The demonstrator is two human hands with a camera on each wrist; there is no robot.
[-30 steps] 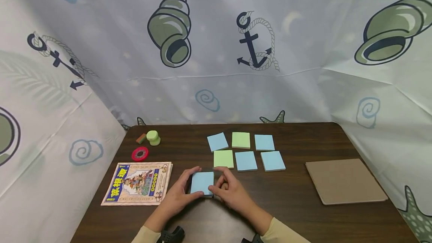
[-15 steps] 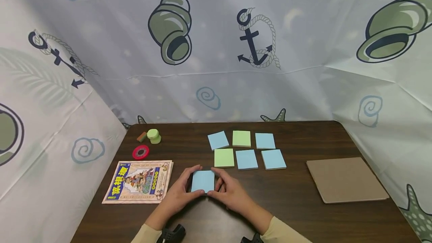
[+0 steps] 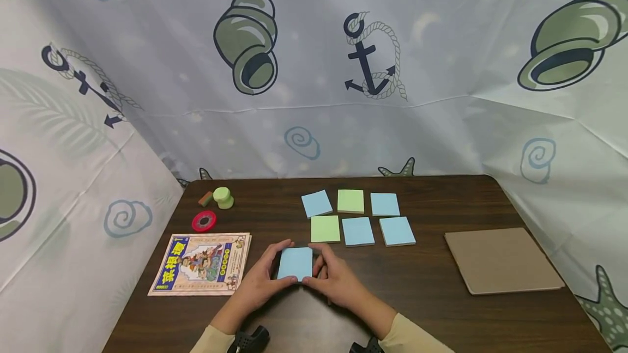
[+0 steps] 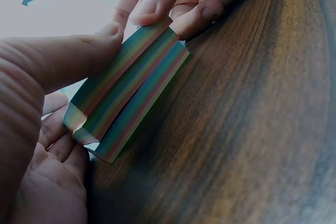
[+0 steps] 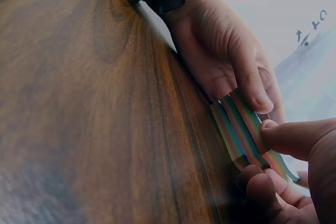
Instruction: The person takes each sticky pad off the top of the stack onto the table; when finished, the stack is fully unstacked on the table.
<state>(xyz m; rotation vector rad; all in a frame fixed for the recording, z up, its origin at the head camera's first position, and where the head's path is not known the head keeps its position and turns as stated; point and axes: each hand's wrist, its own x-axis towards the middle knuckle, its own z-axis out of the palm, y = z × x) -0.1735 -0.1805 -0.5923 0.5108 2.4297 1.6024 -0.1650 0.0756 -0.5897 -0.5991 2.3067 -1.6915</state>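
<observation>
Both hands hold a small stack of sticky note pads (image 3: 295,263) near the front of the table. Its top is light blue, and its layered sides show coloured stripes in the left wrist view, with gaps between the layers. My left hand (image 3: 260,282) grips the left side, thumb at the front edge. Opposite it, my right hand (image 3: 338,282) pinches the right side, its thumb close to the left one. Just beyond lie several separate pads in two rows, among them a green pad (image 3: 325,229), a blue pad (image 3: 358,231) and another blue pad (image 3: 397,231).
At the left lies a booklet (image 3: 201,264) with a printed cover. Behind it are a red ring-shaped roll (image 3: 204,221), a pale green round object (image 3: 223,198) and a small brown-and-green block (image 3: 205,199). A flat brown board (image 3: 502,261) lies at the right.
My right thumb has shifted from the stack's right side to its front edge, near my left thumb. The lower layer that showed beneath the front is now out of sight from above.
</observation>
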